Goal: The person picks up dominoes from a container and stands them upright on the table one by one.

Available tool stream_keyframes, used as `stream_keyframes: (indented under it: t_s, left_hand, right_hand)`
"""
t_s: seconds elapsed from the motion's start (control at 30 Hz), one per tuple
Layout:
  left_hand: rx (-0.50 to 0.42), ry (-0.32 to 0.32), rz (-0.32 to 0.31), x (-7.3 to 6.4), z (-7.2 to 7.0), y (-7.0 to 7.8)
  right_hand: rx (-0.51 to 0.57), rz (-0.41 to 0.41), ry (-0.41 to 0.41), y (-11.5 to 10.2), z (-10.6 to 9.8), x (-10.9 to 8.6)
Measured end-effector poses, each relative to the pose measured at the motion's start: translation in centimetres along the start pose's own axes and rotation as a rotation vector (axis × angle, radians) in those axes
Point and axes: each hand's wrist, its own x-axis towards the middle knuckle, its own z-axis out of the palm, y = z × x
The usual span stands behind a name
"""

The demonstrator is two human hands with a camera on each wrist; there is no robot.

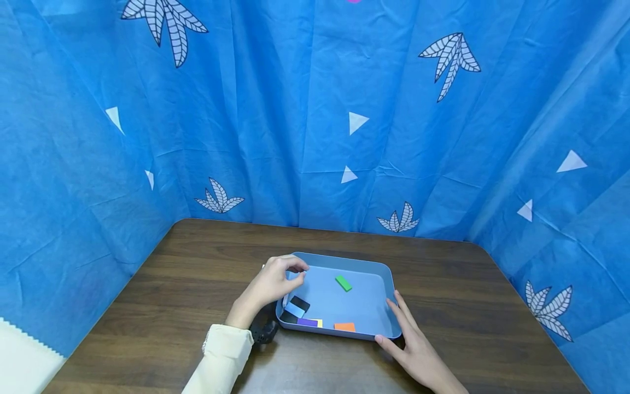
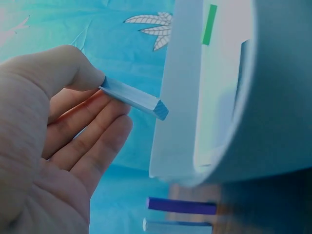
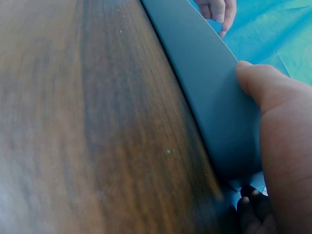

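- Setting: blue curtain [image 1: 275,137] printed with white leaves and triangles, behind and beside a dark wood-grain table [image 1: 221,246].
- Left hand [image 1: 278,282]: above the left side of the tray, thumb and forefinger pinching one end of a light-blue block [image 2: 134,97]; remaining fingers loosely bent, clear of it.
- Light-blue block: slim bar, hidden in the head view. In the left wrist view its long axis runs outward from the thumb tip, away from the palm, free end toward the tray. Height over the tray cannot be told.
- Governing relation, by judgement: the free end leads, the tray floor lying to the right of the left hand; this hand alone has the block within its fingers, the right being well apart.
- Tray [image 1: 366,264]: blue-grey, low-walled, flat on the table, long side across the person's front.
- Green block [image 1: 343,283]: tray floor, toward the far side, set aslant, right of the pinch; the left fingertips appear nearer than the right.
- Near-left corner: two black pieces [image 1: 299,303], a pale-blue piece [image 1: 295,310] between them, a purple piece [image 1: 307,323] and a yellow piece [image 1: 320,323] beside it.
- Orange piece [image 1: 344,327]: along the near wall.
- Right hand [image 1: 413,350]: spread at the near-right corner, thumb touching the near wall, fingers along the right side.
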Motion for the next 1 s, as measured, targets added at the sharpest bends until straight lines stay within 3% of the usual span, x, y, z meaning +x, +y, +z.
stream_keyframes:
  t_s: [0.4, 1.0]
  left_hand:
    - [0.026, 0.035, -0.010, 0.0, -1.2, 0.2]
    - [0.034, 0.062, -0.037, -0.4, -2.6, 0.2]
  right_hand:
    - [-0.010, 0.041, -0.023, -0.1, -0.1, 0.2]
    - [0.009, 0.029, -0.022, -0.3, -0.1, 0.1]
